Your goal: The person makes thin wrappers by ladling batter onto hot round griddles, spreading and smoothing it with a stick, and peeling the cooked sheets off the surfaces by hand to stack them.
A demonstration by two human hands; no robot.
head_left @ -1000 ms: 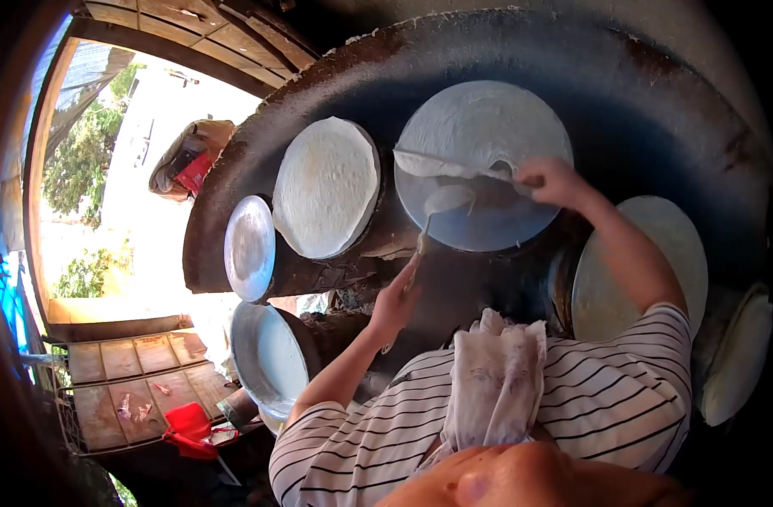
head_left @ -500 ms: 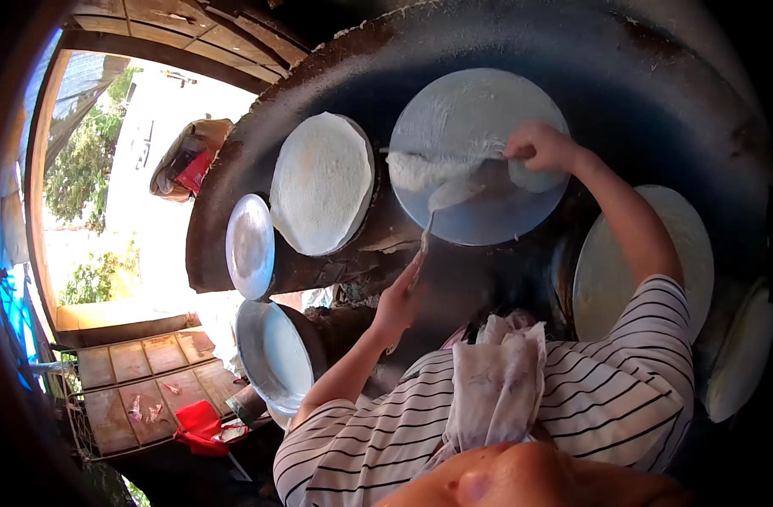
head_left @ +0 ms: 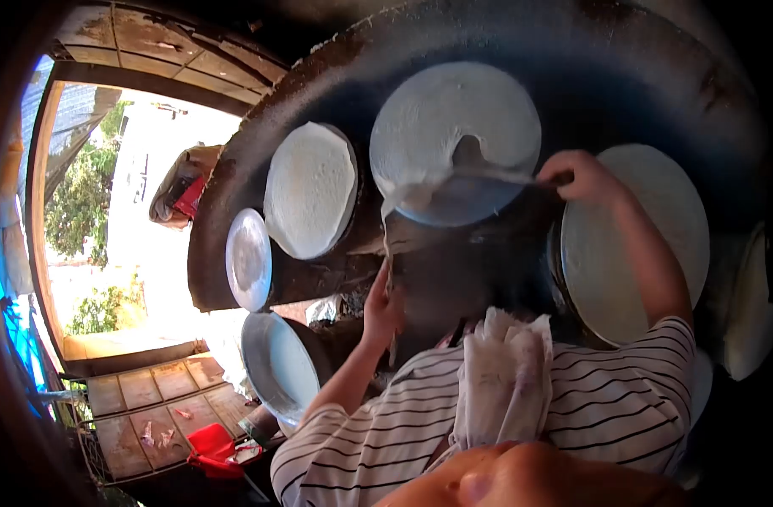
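Taking clock directions from the middle of the round grey griddle, white wet batter coats its upper part from about 8 o'clock through 12 to 3, with a notch near the centre; the surface toward 5 o'clock is bare.

Between 3 and 4 o'clock, just past the rim, the right hand is curled closed around the handle end of a long, thin, batter-smeared spreader reaching across the griddle. Blur hides the spreader's far end and exact outline.

At about 7 o'clock, the left hand is closed around the slim pale handle of a batter-coated ladle. Its head is by the rim between 7 and 8 o'clock; whether it touches the spreader, I cannot tell.

A white round flatbread nearly covers its plate between 8 and 9 o'clock. At 4 o'clock, the forearm partly hides a second, pale-coated griddle. Farther that way, a pale round shape fades into the dark picture edge.
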